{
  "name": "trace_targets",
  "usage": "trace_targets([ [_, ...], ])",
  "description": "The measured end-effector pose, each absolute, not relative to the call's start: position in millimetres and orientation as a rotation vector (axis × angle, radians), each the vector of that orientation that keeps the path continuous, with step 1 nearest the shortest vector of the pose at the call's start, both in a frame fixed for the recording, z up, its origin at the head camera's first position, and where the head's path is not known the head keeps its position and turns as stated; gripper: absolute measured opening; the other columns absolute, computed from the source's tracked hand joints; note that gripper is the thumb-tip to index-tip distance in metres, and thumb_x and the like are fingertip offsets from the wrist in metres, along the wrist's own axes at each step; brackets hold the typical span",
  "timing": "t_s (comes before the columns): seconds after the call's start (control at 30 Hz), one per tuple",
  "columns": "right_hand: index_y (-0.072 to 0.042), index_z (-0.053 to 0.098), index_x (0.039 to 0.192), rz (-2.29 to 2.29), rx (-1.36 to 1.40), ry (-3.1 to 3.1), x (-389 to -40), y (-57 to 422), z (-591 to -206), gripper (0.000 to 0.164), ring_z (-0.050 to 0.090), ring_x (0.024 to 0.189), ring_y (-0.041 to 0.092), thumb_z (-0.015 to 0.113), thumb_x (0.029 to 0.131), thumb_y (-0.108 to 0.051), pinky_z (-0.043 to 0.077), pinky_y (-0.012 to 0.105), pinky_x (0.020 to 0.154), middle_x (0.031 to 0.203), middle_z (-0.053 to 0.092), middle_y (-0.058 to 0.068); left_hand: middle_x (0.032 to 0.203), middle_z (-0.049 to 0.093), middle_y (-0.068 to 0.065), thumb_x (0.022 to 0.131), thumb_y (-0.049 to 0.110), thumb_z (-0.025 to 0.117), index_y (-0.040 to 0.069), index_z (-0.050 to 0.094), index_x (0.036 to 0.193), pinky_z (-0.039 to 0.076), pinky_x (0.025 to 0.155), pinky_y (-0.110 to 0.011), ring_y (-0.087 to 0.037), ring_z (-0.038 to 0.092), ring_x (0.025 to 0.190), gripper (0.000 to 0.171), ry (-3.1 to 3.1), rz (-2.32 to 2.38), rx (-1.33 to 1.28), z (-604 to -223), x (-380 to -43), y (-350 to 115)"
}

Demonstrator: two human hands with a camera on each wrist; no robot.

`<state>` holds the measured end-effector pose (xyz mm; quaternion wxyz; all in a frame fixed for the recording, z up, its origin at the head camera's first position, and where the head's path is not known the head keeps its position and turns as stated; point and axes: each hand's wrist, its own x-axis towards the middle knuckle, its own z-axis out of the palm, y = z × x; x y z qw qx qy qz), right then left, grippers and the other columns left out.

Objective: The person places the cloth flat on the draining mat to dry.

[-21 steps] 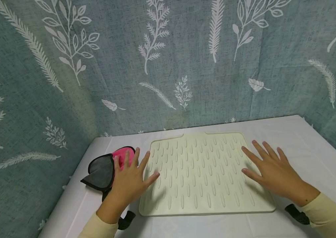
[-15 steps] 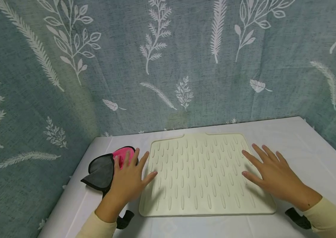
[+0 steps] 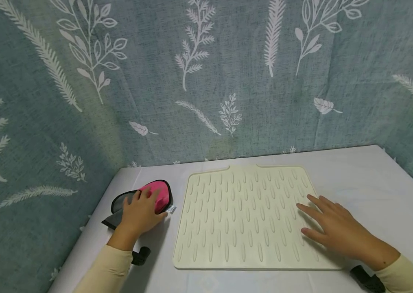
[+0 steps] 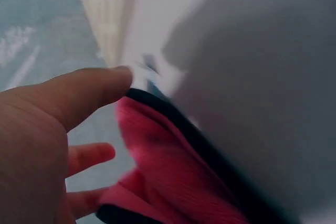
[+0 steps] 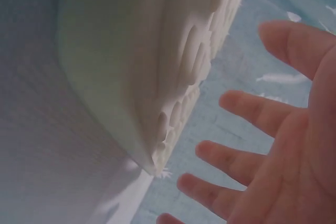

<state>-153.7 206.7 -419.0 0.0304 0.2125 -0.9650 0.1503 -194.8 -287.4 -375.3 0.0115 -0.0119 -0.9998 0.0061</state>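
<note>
In the head view my left hand point(image 3: 138, 215) is over a folded pink and grey cloth item point(image 3: 160, 194) with black edging. Its fingers are spread and slightly bent. The left wrist view has the thumb point(image 4: 105, 85) right at the black edge of the pink cloth point(image 4: 163, 166), other fingertips on its far side. Whether it is being gripped I cannot tell. A cream ribbed mat point(image 3: 243, 219) lies flat in the middle of the table. Over its right edge my right hand point(image 3: 338, 230) hovers, fingers apart and holding nothing, as the right wrist view also shows.
White cloth covers the table point(image 3: 206, 280). Patterned teal fabric point(image 3: 206, 73) stands behind it and along both sides. Black straps show under each wrist, and a small white tag point(image 3: 171, 209) sticks out beside the pink cloth.
My left hand has moved left and down onto the pink and grey cloth, its fingers bending more. The right hand stays over the mat's right edge, slightly lower. The head view has shifted slightly.
</note>
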Motion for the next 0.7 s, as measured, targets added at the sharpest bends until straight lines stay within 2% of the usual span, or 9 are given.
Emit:
trace_targets([
  [0.13,-0.017,0.053,0.145,0.472,0.655,-3.008,-154.1,208.1,-423.1,0.068,0.037,0.138,0.054,0.069,0.089,-0.052,0.031,0.074,0.101,0.152,0.043,0.024,0.151,0.039,-0.030,0.082,0.041,0.077,0.008,0.045,0.148,0.023,0.104,-0.080,-0.060,0.035,0.136,0.080,-3.163,0.020,0.001,-383.1,-200.3,-299.1],
  [0.3,-0.017,0.054,0.144,0.501,0.651,-3.028,-153.8,208.9,-426.3,0.068,0.037,0.138,0.053,0.069,0.088,-0.052,0.030,0.074,0.101,0.153,0.042,0.024,0.146,0.042,-0.032,0.079,0.035,0.081,0.006,0.048,0.143,0.032,0.097,-0.080,-0.060,0.042,0.129,0.078,-3.162,0.002,0.028,-387.0,-203.4,-310.3],
  [0.53,-0.015,0.055,0.143,0.465,0.672,-3.015,-153.6,210.0,-429.8,0.068,0.040,0.135,0.054,0.071,0.087,-0.050,0.034,0.074,0.098,0.151,0.044,0.025,0.143,0.045,-0.032,0.081,0.032,0.079,0.005,0.048,0.143,0.037,0.090,-0.080,-0.058,0.051,0.121,0.075,-3.191,-0.082,0.031,-386.4,-207.0,-315.5],
  [0.7,-0.016,0.054,0.144,0.497,0.676,-3.027,-153.2,211.5,-431.1,0.067,0.038,0.137,0.053,0.069,0.089,-0.051,0.032,0.073,0.100,0.153,0.042,0.024,0.142,0.047,-0.031,0.083,0.029,0.078,0.006,0.048,0.143,0.039,0.087,-0.079,-0.057,0.053,0.118,0.071,-3.198,-0.085,0.007,-388.4,-209.2,-316.0],
])
